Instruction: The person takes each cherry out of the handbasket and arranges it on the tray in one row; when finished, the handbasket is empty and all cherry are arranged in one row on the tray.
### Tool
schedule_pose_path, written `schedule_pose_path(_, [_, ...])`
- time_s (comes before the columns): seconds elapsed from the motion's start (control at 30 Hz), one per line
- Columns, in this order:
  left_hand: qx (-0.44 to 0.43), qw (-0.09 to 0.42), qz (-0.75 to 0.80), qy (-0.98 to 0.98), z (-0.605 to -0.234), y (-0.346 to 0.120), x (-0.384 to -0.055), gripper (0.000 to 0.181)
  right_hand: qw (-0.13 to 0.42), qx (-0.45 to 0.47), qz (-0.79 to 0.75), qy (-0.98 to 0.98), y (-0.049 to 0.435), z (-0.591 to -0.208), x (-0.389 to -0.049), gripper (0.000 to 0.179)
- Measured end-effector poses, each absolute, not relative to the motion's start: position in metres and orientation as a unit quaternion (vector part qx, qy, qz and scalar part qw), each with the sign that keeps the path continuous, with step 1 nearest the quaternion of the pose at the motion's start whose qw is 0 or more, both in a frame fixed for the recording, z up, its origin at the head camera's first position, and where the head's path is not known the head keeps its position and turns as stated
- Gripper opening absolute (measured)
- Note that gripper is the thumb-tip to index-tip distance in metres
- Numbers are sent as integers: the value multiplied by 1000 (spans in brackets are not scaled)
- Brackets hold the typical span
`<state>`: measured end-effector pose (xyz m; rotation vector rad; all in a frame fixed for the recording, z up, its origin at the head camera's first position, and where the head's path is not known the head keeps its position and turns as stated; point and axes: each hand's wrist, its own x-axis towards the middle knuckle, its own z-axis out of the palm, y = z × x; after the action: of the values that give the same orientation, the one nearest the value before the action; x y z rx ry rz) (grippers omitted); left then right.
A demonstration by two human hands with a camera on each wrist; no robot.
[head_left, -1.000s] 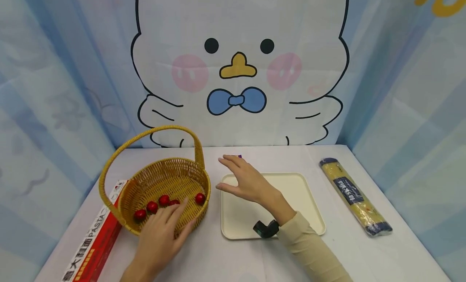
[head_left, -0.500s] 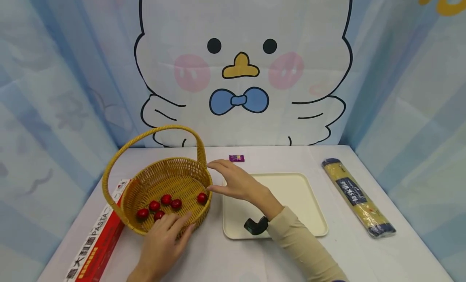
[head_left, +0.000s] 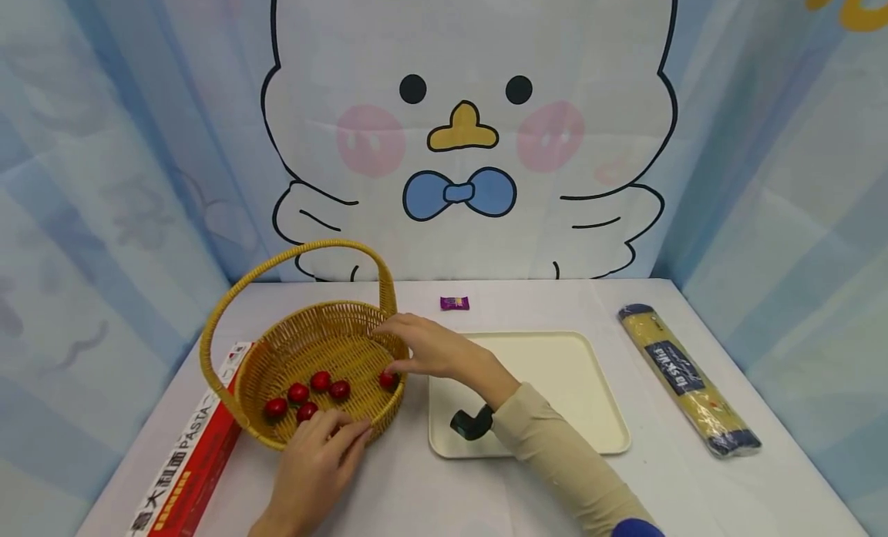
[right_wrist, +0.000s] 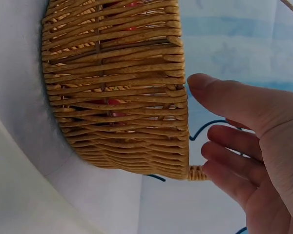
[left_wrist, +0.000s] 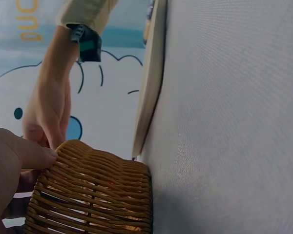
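A yellow wicker basket (head_left: 333, 321) with a tall handle stands on the left of the table. In it lie several small, shiny red fruits (head_left: 321, 380), one of them near the right wall and partly covered by the right thumb. My left hand (head_left: 312, 464) pinches the near rim; in the left wrist view its thumb (left_wrist: 34, 153) presses the wicker from outside, with the fingers partly hidden behind. Over the basket's right rim reaches my right hand (head_left: 440, 354), its thumb and fingers spread apart around nothing, as the right wrist view confirms.
Right of the basket lies a cream tray (head_left: 555, 398), under the right forearm. Behind it is a small purple packet (head_left: 454, 303). A bag of spaghetti (head_left: 687, 379) lies far right, and a red-and-white pasta box (head_left: 197, 452) is left of the basket.
My right hand has moved left from above the tray to the basket's right rim. The left hand has drawn back from over the fruits and now grips the near rim.
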<state>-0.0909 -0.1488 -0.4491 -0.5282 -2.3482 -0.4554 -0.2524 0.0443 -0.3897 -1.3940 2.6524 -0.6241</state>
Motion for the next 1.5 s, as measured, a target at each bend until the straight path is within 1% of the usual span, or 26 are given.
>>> schedule_pose_path(0.23, [-212, 354, -180, -893, -451, -150, -92, 30, 71, -466, -175, 864, 28, -394, -262, 58])
schedule_pose_path(0.47, [-212, 365, -182, -888, -453, -149, -93, 24, 96, -471, -130, 867, 14, -399, -269, 54])
schedule_pose_path(0.67, [-213, 362, -185, -888, -454, -149, -93, 25, 105, -461, -72, 878, 4, -401, -270, 51])
schedule_pose_path(0.77, [-212, 362, -186, -888, -454, -148, -93, 25, 97, -463, -40, 880, 0, -399, -268, 46])
schedule_pose_path(0.93, [-207, 361, -188, -890, -455, -148, -93, 25, 79, -457, 19, 886, -6, -398, -263, 31])
schedule_pose_path(1.1, [-199, 354, -188, -894, -454, -148, -93, 24, 88, -438, 52, 893, -12, -397, -261, 22])
schedule_pose_path(1.33, [-201, 359, -187, -892, -454, -148, -93, 24, 121, -422, 52, 897, -16, -397, -261, 21])
schedule_pose_path(1.5, [-200, 356, -184, -894, -455, -148, -93, 23, 157, -429, -13, 890, -11, -398, -262, 11])
